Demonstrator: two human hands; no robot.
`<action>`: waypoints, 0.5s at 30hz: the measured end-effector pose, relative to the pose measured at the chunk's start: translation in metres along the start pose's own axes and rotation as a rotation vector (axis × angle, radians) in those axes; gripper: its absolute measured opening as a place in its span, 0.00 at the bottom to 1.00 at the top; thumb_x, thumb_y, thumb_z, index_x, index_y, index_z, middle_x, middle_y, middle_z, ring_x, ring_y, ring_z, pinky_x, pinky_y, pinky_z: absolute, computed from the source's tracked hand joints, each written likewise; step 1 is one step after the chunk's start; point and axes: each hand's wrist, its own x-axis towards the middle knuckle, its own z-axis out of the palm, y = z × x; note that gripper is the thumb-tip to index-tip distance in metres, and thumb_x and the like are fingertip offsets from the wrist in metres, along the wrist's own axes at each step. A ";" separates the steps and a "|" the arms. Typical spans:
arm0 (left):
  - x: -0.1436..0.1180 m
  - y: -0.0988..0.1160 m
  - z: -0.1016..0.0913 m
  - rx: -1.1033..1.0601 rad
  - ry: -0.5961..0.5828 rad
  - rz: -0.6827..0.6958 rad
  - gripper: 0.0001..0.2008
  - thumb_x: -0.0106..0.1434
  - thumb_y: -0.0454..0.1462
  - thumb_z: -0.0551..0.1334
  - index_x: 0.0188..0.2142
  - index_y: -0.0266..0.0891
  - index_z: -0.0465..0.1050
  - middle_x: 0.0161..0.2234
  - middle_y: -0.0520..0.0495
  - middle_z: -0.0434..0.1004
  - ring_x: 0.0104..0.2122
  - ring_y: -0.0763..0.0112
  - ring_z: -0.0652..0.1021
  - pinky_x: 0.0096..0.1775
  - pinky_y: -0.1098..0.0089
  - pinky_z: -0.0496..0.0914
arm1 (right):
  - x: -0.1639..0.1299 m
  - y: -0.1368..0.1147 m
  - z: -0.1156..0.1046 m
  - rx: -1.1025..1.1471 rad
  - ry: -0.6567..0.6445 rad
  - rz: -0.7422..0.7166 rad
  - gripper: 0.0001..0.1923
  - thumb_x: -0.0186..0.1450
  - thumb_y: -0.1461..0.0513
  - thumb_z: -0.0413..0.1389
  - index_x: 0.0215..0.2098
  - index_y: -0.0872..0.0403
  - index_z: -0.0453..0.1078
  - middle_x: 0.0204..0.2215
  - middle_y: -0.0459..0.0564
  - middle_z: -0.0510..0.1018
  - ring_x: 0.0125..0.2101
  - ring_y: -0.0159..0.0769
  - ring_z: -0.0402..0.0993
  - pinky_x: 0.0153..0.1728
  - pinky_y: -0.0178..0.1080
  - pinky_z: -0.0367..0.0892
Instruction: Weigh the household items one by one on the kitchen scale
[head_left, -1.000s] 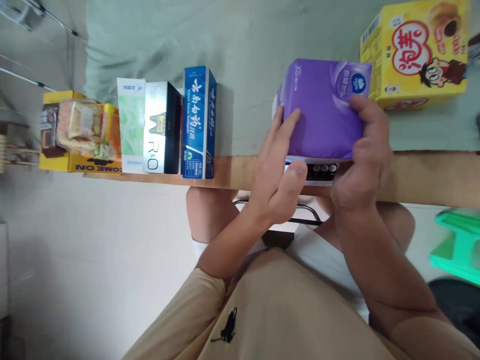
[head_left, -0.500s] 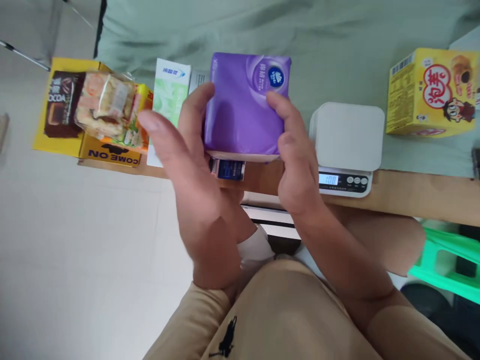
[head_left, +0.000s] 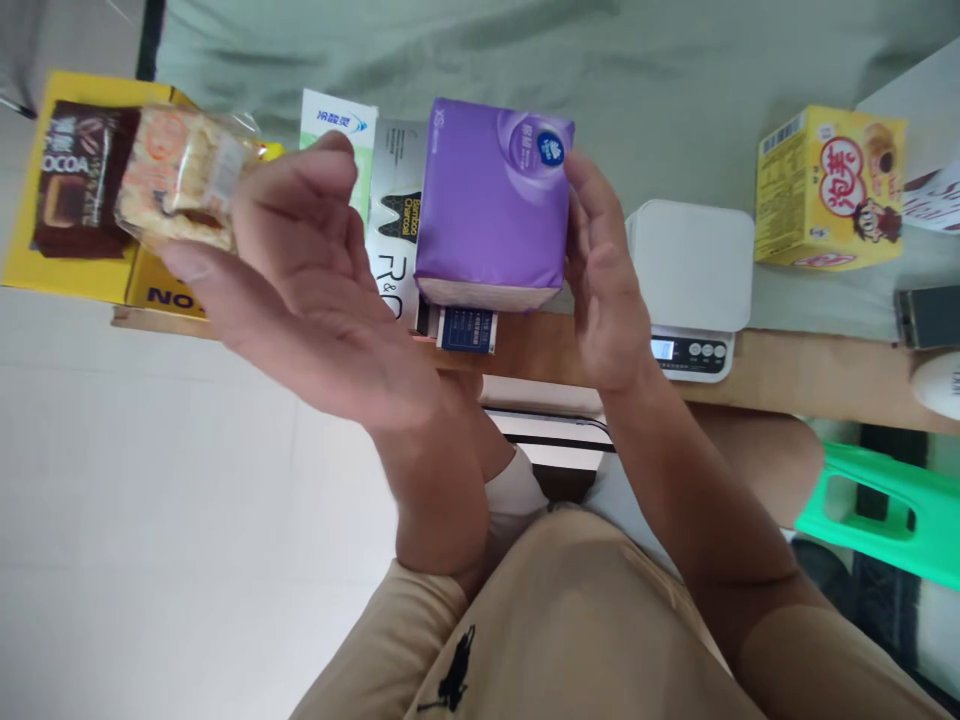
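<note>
A purple tissue pack (head_left: 491,200) stands at the table's front edge, in the row of boxes, with a blue box (head_left: 465,330) showing under it. My right hand (head_left: 607,280) lies flat against the pack's right side, fingers straight and apart. My left hand (head_left: 300,280) hovers open, palm up, left of the pack and clear of it. It hangs in front of a silver-black R&O box (head_left: 391,235) and a green-white box (head_left: 337,118).
A white kitchen scale (head_left: 690,265) sits right of the pack, and a yellow snack box (head_left: 829,190) lies further right. At the far left, a clear snack packet (head_left: 180,175) rests on a yellow cocoa box (head_left: 71,180). Green cloth (head_left: 450,50) covers the wooden table (head_left: 825,375). A green stool (head_left: 877,500) stands on the floor at right.
The purple pack went from the scale leftward into the row of boxes. My left hand has let go and opened; my right hand's grip has loosened to a flat touch.
</note>
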 end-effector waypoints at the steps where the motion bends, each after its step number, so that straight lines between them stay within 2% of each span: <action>1: 0.000 0.000 -0.002 -0.006 0.003 0.030 0.36 0.77 0.44 0.27 0.30 0.38 0.68 0.34 0.43 0.66 0.48 0.63 0.78 0.58 0.55 0.68 | 0.000 0.001 -0.003 0.006 -0.017 0.012 0.36 0.69 0.34 0.42 0.70 0.35 0.55 0.75 0.36 0.58 0.76 0.36 0.52 0.77 0.49 0.54; 4: 0.000 0.001 -0.007 -0.024 -0.012 0.090 0.35 0.77 0.41 0.26 0.30 0.39 0.67 0.34 0.43 0.66 0.46 0.63 0.79 0.58 0.55 0.68 | -0.005 0.002 -0.012 -0.034 -0.006 0.097 0.38 0.66 0.30 0.42 0.69 0.29 0.54 0.75 0.33 0.57 0.76 0.38 0.52 0.77 0.51 0.55; 7: -0.002 -0.001 -0.007 -0.044 0.011 0.086 0.35 0.77 0.43 0.28 0.28 0.39 0.68 0.34 0.43 0.65 0.47 0.62 0.79 0.60 0.55 0.67 | -0.013 0.002 -0.020 -0.066 0.049 0.167 0.40 0.64 0.29 0.43 0.69 0.31 0.56 0.75 0.37 0.58 0.76 0.41 0.53 0.76 0.54 0.57; 11: -0.009 -0.006 -0.001 -0.102 -0.009 0.107 0.37 0.78 0.44 0.29 0.27 0.40 0.71 0.32 0.45 0.64 0.43 0.66 0.79 0.59 0.58 0.69 | -0.019 0.001 -0.029 -0.074 0.070 0.180 0.42 0.63 0.28 0.42 0.69 0.33 0.57 0.73 0.42 0.62 0.75 0.44 0.56 0.73 0.55 0.61; 13: -0.012 -0.009 0.001 -0.112 -0.018 0.152 0.37 0.78 0.48 0.32 0.28 0.41 0.73 0.32 0.46 0.65 0.44 0.66 0.79 0.59 0.58 0.70 | -0.023 -0.001 -0.035 -0.058 0.083 0.162 0.41 0.64 0.29 0.42 0.68 0.34 0.59 0.73 0.42 0.62 0.75 0.44 0.56 0.74 0.55 0.60; 15: -0.012 -0.013 0.002 -0.069 -0.070 0.121 0.33 0.77 0.54 0.38 0.32 0.43 0.76 0.34 0.46 0.70 0.49 0.62 0.80 0.60 0.55 0.72 | -0.031 -0.006 -0.044 -0.050 0.092 0.141 0.38 0.66 0.31 0.43 0.67 0.35 0.60 0.72 0.42 0.64 0.74 0.44 0.58 0.74 0.55 0.60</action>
